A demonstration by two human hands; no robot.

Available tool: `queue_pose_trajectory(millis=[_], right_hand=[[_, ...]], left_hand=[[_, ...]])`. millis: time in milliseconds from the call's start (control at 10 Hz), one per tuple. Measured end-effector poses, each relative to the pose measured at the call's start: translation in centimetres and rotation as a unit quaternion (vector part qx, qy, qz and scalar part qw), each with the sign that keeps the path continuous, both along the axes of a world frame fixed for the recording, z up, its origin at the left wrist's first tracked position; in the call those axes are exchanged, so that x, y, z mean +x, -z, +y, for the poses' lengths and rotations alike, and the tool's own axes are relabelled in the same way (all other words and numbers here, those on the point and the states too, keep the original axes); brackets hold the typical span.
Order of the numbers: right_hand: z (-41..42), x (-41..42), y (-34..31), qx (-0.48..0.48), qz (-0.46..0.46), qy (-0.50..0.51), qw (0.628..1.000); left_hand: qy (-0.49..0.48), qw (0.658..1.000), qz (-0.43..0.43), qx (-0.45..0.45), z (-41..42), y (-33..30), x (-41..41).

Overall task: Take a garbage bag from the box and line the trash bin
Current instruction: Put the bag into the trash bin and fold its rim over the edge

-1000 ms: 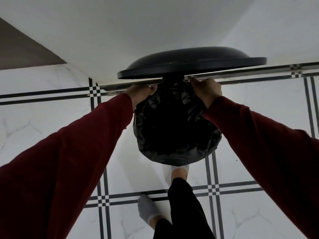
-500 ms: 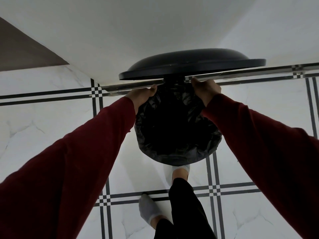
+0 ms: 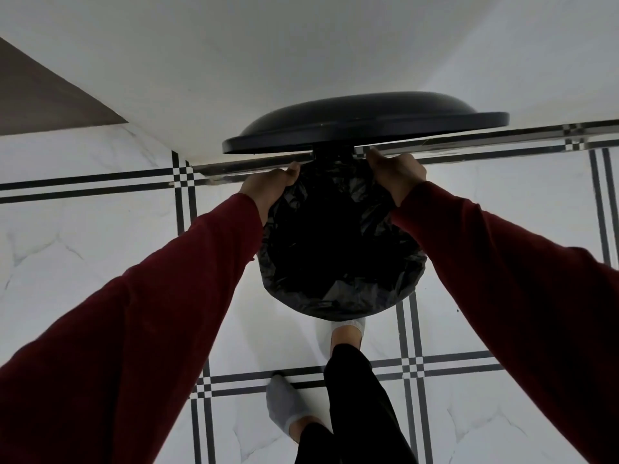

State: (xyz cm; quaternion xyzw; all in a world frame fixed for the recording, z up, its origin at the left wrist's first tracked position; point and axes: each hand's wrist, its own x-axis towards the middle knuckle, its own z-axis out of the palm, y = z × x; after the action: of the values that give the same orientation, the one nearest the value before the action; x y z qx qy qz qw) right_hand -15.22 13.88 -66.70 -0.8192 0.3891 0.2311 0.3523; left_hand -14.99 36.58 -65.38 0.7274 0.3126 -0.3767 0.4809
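A round pedal bin stands on the floor below me with its black lid [image 3: 365,123] raised against the wall. A crumpled black garbage bag [image 3: 338,249] fills the bin's mouth and drapes over its near rim. My left hand [image 3: 269,189] grips the bag's edge at the back left of the rim. My right hand [image 3: 397,177] grips the bag's edge at the back right, close under the lid hinge. The bin's body is hidden under the bag. The bag box is not in view.
White marble floor tiles [image 3: 83,246] with black striped borders surround the bin. A white wall [image 3: 268,61] rises right behind it. One socked foot [image 3: 346,333] rests at the bin's front, where the pedal would be; the other foot [image 3: 284,406] stands further back.
Both hands have shifted slightly along the back rim while holding the bag's edge. The view has drifted a little; the lid stays raised.
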Motion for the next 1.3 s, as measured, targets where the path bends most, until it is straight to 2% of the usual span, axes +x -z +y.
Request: queue_pose_trajectory(millis=[100,200,300,400,500,700,800,900,1000,1100,1200,1300], right_hand=[[0.0,0.0,-0.3,0.006,0.011,-0.009,1.000],[-0.2,0.1,-0.7,0.020,0.006,-0.020,1.000],[-1.4,-0.2,-1.2,0.067,-0.008,0.004,0.998],[-3.3,-1.6,-2.3,0.180,-0.014,0.043,0.983],[-4.1,-3.0,-2.8,0.240,-0.022,0.048,0.969],[-3.3,-2.3,-3.1,0.179,0.028,0.044,0.983],[-3.6,-2.5,-3.0,0.253,0.021,0.055,0.966],[-4.1,-2.8,-3.0,0.283,0.023,0.068,0.957],[-4.2,-3.2,-3.3,0.251,0.016,0.060,0.966],[-4.7,-4.5,-3.1,0.210,-0.050,0.113,0.970],[-5.3,-6.8,-2.8,0.085,-0.133,0.150,0.976],[-5.2,-9.8,-2.8,-0.006,-0.141,0.167,0.976]], left_hand=[[0.021,0.997,-0.048,0.048,0.2,0.4,-0.1],[0.101,0.984,-0.071,0.129,0.1,0.8,0.1],[0.135,0.978,-0.072,0.145,-0.1,1.2,0.3],[0.096,0.987,-0.064,0.110,-0.1,1.3,0.1],[0.064,0.991,-0.065,0.093,-0.2,0.8,-0.1],[0.037,0.994,-0.067,0.080,-0.1,1.3,0.0],[0.047,0.996,-0.057,0.056,0.1,1.3,0.1],[0.057,0.996,-0.061,0.039,0.4,1.5,0.2],[0.058,0.995,-0.066,0.038,0.5,1.4,-0.3],[0.034,0.995,-0.089,0.020,0.5,0.7,-1.0],[0.017,0.997,-0.074,-0.020,1.2,0.2,-1.6],[0.033,0.994,-0.092,0.053,2.1,-0.7,-2.8]])
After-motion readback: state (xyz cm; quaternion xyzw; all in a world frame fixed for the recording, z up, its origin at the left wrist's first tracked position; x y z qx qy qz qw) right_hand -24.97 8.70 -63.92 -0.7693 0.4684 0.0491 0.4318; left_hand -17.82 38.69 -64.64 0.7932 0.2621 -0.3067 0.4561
